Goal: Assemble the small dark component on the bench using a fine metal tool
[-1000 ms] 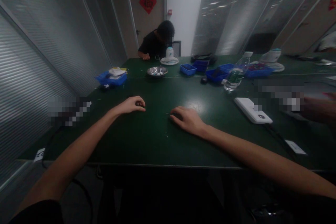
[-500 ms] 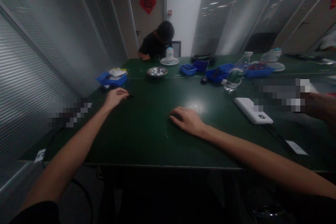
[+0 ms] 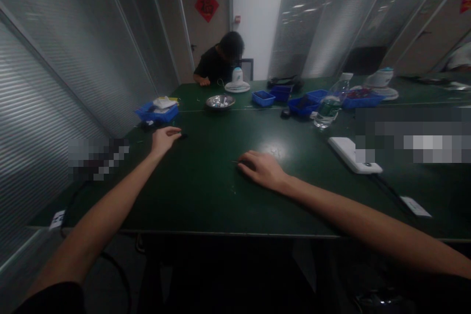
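Spreading beneath two hands, one green table (image 3: 206, 196) has its near edge well to the wearer's side of the fingers; a broad stretch of its top gives room between left and right fingertips. Two white fans (image 3: 237, 88) stand far beyond the fingers. One blue tray (image 3: 158, 117) sits near, past the left fingers; at least four other blue trays (image 3: 263, 102) lie beyond the right ones. One bottle (image 3: 327, 110) stands beyond and rightward of the right fingers, one metal bowl (image 3: 212, 106) beyond and between both, one white device (image 3: 341, 148) rightward. The left hand (image 3: 164, 140) keeps thumb and forefinger narrowly apart; one small dark piece (image 3: 184, 136) is at their tips, pinched or not I cannot tell. The right hand (image 3: 262, 167) is curled, gripping one thin sliver (image 3: 234, 161), which pokes out leftward.
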Demonstrator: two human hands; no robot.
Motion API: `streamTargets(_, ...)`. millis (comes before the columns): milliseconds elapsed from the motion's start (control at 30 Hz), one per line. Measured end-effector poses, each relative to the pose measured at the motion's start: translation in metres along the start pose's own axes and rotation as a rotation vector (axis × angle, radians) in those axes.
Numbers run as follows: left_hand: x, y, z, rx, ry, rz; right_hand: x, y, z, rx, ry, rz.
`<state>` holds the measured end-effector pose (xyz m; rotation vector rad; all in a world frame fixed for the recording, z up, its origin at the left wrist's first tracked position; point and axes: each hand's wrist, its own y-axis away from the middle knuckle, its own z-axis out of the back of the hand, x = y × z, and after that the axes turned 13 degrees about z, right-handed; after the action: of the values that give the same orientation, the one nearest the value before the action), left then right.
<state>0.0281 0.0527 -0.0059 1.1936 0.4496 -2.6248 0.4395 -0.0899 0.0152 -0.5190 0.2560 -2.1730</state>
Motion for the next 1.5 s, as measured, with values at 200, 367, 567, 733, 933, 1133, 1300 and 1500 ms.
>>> streamTargets(200,-0.012,0.012,-0.008,-0.020,-0.103,-0.057,0.000,0.000,0.000,0.004,0.007,-0.002)
streamTargets(367,-0.017,0.017,-0.006,-0.018,-0.107,-0.052,0.001,0.000,0.002,0.011,0.002,-0.001)
streamTargets(567,-0.011,0.013,-0.011,-0.006,-0.091,-0.051,0.001,-0.001,0.002,0.003,-0.006,0.003)
streamTargets(733,-0.003,0.003,-0.009,-0.004,-0.097,-0.077,0.001,0.000,0.002,0.008,-0.014,0.000)
streamTargets(933,0.016,-0.016,0.013,-0.056,-0.150,-0.030,0.002,0.000,0.002,0.008,0.000,0.001)
streamTargets(1133,0.022,-0.019,0.018,-0.068,-0.104,-0.038,0.000,0.000,0.001,0.013,-0.007,0.002)
streamTargets(1300,0.012,-0.013,0.014,-0.048,-0.088,-0.025,-0.001,0.000,0.000,0.002,-0.019,0.003)
streamTargets(1500,0.011,-0.013,0.012,-0.102,-0.048,-0.003,0.000,0.000,0.002,0.015,-0.027,-0.001)
